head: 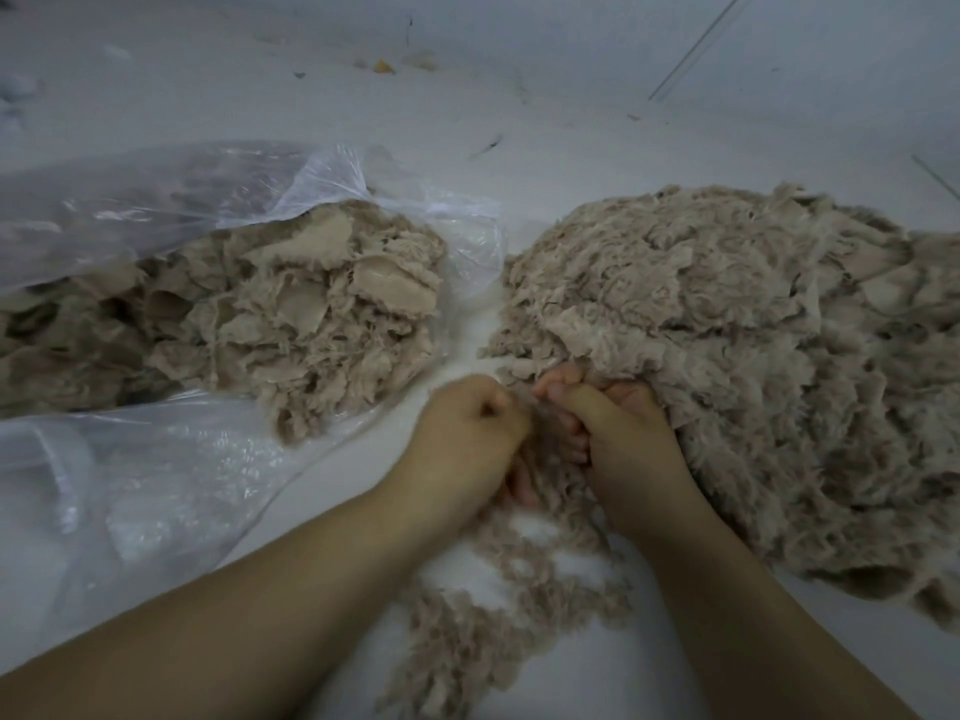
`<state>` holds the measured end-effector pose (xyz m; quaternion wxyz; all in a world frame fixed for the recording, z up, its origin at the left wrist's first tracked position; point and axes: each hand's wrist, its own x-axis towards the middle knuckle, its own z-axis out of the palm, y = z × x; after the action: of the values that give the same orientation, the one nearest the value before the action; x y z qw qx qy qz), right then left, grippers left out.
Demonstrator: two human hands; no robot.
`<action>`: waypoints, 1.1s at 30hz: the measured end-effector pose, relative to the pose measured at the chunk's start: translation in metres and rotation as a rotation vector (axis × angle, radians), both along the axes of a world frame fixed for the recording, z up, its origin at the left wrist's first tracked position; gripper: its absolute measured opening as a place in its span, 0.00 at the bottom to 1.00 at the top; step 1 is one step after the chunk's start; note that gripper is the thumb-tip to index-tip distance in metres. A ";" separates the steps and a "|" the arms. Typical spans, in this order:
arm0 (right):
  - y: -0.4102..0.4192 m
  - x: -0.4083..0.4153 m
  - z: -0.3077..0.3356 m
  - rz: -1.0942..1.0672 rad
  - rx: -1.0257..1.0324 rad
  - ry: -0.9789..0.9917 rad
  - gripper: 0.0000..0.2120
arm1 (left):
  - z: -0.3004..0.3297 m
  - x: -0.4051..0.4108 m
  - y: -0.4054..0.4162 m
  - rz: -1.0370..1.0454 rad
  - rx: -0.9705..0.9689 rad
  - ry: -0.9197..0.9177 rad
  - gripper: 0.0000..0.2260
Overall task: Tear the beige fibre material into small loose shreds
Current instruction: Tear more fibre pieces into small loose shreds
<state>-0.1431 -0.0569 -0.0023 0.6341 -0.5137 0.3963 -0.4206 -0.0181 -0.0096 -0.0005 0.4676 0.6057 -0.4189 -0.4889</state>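
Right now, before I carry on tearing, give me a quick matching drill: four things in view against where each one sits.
1. plastic bag
2. shredded pile
3. left hand
4. loose shreds

A. heaped on the right
B. lying open on the left
C. scattered on the floor between the forearms
D. fisted at centre, beside the right hand

Pairs: 1-B, 2-A, 3-D, 4-C

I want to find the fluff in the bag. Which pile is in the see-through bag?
The left pile, spilling from the clear plastic bag. The big right pile and the small shreds near the hands lie on the bare floor.
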 end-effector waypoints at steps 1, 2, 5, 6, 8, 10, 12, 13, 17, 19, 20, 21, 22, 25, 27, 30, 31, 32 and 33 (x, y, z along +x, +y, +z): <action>0.000 0.000 0.001 -0.010 0.011 -0.021 0.12 | 0.001 -0.005 0.007 -0.120 0.071 0.050 0.12; -0.001 -0.001 0.001 -0.016 0.020 -0.040 0.13 | 0.002 -0.010 0.013 -0.238 0.137 0.103 0.13; -0.001 -0.002 0.001 -0.024 0.031 -0.039 0.15 | 0.007 -0.013 0.016 -0.340 0.189 0.138 0.14; -0.001 -0.002 0.001 -0.029 0.031 -0.038 0.13 | 0.005 -0.010 0.010 -0.272 0.136 0.044 0.13; -0.002 -0.003 0.001 -0.031 0.033 -0.059 0.10 | 0.003 -0.001 -0.009 -0.046 -0.057 -0.248 0.10; -0.003 -0.004 -0.001 -0.025 0.020 -0.076 0.12 | 0.003 0.007 -0.026 0.071 -0.228 -0.472 0.06; -0.004 -0.004 -0.003 -0.015 0.022 -0.070 0.12 | -0.001 0.013 -0.038 0.040 -0.286 -0.597 0.12; -0.004 -0.004 -0.003 -0.010 0.028 -0.072 0.12 | -0.004 0.014 -0.043 0.010 -0.288 -0.647 0.12; -0.006 -0.002 -0.003 -0.014 0.044 -0.087 0.12 | -0.006 0.012 -0.043 -0.064 -0.298 -0.750 0.04; -0.007 -0.002 -0.003 -0.044 0.051 -0.068 0.11 | -0.006 0.010 -0.034 -0.103 -0.327 -0.741 0.07; -0.007 -0.003 -0.003 -0.067 0.055 -0.053 0.11 | -0.007 0.010 -0.029 -0.131 -0.351 -0.745 0.08; -0.008 -0.004 -0.004 -0.090 0.055 -0.040 0.12 | -0.007 0.011 -0.025 -0.151 -0.370 -0.744 0.08; -0.009 -0.006 -0.004 -0.112 0.055 -0.030 0.13 | -0.006 0.012 -0.021 -0.162 -0.374 -0.732 0.07; -0.013 -0.010 -0.004 -0.161 0.065 -0.006 0.13 | 0.002 0.015 -0.015 -0.142 -0.344 -0.589 0.07; -0.015 -0.010 -0.003 -0.168 0.060 0.013 0.24 | 0.008 0.015 -0.015 -0.065 -0.256 -0.388 0.10; -0.015 -0.009 -0.004 -0.170 0.034 0.031 0.28 | 0.011 0.015 -0.017 0.008 -0.166 -0.037 0.14; -0.015 -0.010 -0.006 -0.176 0.036 0.043 0.27 | 0.011 0.014 -0.016 0.010 -0.161 0.024 0.14; -0.015 -0.010 -0.007 -0.176 0.044 0.052 0.26 | 0.011 0.014 -0.015 0.012 -0.161 0.051 0.14; -0.015 -0.010 -0.009 -0.175 0.051 0.058 0.23 | 0.011 0.013 -0.012 0.020 -0.163 0.067 0.16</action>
<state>-0.1535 -0.0724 -0.0108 0.5962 -0.4727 0.4685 -0.4490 -0.0046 -0.0219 0.0104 0.5342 0.5531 -0.4353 -0.4683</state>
